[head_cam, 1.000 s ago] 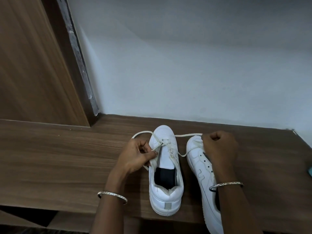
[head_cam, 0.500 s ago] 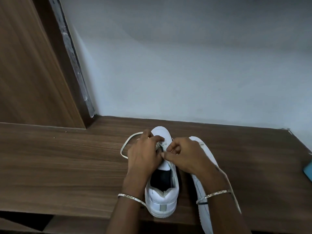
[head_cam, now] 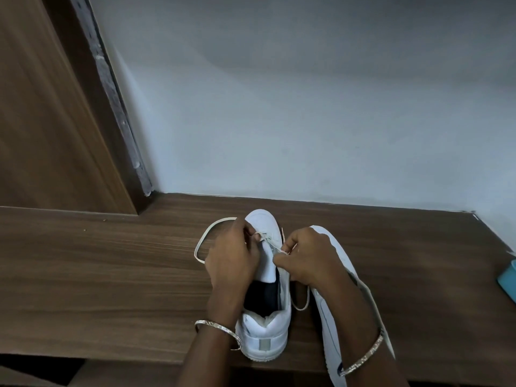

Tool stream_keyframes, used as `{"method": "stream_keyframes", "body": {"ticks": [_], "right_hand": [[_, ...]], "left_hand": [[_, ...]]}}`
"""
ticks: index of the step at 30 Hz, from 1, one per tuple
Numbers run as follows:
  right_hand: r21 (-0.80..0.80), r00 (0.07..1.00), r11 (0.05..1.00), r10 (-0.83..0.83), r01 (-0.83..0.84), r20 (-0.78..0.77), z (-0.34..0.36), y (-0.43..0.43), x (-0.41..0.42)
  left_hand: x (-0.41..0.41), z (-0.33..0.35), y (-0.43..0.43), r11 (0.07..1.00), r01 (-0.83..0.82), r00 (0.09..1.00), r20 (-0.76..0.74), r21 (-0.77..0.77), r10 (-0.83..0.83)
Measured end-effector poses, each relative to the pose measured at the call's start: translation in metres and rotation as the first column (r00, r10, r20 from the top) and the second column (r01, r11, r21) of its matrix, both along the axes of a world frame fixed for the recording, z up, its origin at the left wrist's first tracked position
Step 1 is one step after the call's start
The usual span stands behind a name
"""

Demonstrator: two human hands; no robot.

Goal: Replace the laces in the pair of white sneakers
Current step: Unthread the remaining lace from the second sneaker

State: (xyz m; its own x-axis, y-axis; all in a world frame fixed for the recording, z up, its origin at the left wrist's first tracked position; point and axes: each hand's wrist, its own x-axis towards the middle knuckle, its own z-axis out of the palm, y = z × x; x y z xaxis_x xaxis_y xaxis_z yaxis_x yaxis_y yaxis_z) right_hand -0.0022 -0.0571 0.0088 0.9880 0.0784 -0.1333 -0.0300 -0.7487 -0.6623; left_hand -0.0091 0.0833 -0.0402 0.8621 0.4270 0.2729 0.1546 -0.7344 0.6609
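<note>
Two white sneakers stand side by side on the wooden table (head_cam: 111,275), toes pointing away from me. The left sneaker (head_cam: 265,331) has a dark insole and a white lace (head_cam: 203,241) looping out to its left. My left hand (head_cam: 234,261) lies over the eyelets and pinches the lace near the toe. My right hand (head_cam: 307,261) pinches the other lace end at the right eyelet row. The right sneaker (head_cam: 332,317) lies partly under my right forearm. A lace loop (head_cam: 303,303) hangs between the shoes.
A pale wall rises behind the table. A wooden panel (head_cam: 42,121) stands at the left. A light blue object (head_cam: 508,277) pokes in at the right edge. The table's front edge runs just below the sneakers' heels.
My right hand came in from the right sneaker's toe to the left sneaker's eyelets. My left hand moved up over the tongue. The lace that stretched to the right has slackened.
</note>
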Motion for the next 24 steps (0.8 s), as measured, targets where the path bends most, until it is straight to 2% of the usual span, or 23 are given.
{"method": "stream_keyframes", "body": {"ticks": [3, 5, 7, 10, 12, 14, 16, 18, 20, 21, 22, 23, 24], "right_hand": [[0.043, 1.0, 0.999, -0.002, 0.003, -0.024, -0.001, -0.004, 0.001], [0.054, 1.0, 0.999, -0.001, 0.002, -0.023, -0.002, -0.005, 0.002], [0.08, 1.0, 0.997, -0.003, 0.005, -0.025, -0.004, -0.005, 0.003], [0.093, 1.0, 0.996, 0.0, 0.003, -0.026, -0.005, -0.004, 0.004], [0.084, 1.0, 0.996, -0.003, 0.005, -0.023, -0.005, -0.003, 0.004], [0.086, 1.0, 0.996, -0.009, 0.011, -0.025, -0.006, -0.004, 0.005], [0.103, 0.999, 0.994, -0.016, 0.02, -0.035, -0.007, -0.005, 0.005], [0.133, 0.999, 0.991, -0.027, 0.032, -0.043, -0.009, -0.007, 0.006], [0.152, 0.998, 0.987, -0.037, 0.044, -0.049, -0.01, -0.007, 0.007], [0.156, 0.998, 0.987, -0.04, 0.048, -0.053, -0.011, -0.008, 0.008], [0.162, 0.997, 0.985, -0.044, 0.052, -0.058, -0.011, -0.008, 0.008], [0.169, 0.997, 0.984, -0.045, 0.055, -0.064, -0.012, -0.009, 0.008], [0.174, 0.997, 0.983, -0.046, 0.057, -0.067, -0.013, -0.01, 0.009]], "left_hand": [[0.005, -0.009, 0.01, 0.95, -0.085, 0.995, 0.015, -0.301, 0.094], [0.008, -0.01, 0.021, 0.926, -0.112, 0.989, 0.048, -0.362, 0.138], [0.008, -0.007, 0.026, 0.949, -0.059, 0.981, 0.156, -0.308, 0.111], [0.004, 0.004, 0.021, 0.967, 0.17, 0.954, 0.276, -0.189, -0.113], [0.002, 0.006, 0.016, 0.967, 0.256, 0.95, 0.179, 0.014, -0.255], [0.001, 0.004, 0.012, 0.938, 0.248, 0.96, 0.067, 0.242, -0.271], [0.0, 0.005, 0.011, 0.92, 0.195, 0.979, -0.003, 0.339, -0.206], [0.001, 0.005, 0.009, 0.926, 0.148, 0.989, -0.035, 0.347, -0.145], [0.002, 0.001, 0.007, 0.964, 0.13, 0.991, 0.001, 0.231, -0.134], [0.002, 0.001, 0.006, 0.988, 0.129, 0.99, 0.052, 0.085, -0.134], [0.003, 0.0, 0.006, 0.982, 0.138, 0.987, 0.105, -0.128, -0.125], [0.005, 0.0, 0.006, 0.916, 0.129, 0.986, 0.145, -0.381, -0.079], [0.008, 0.002, 0.009, 0.78, 0.074, 0.99, 0.14, -0.621, 0.018]]}}
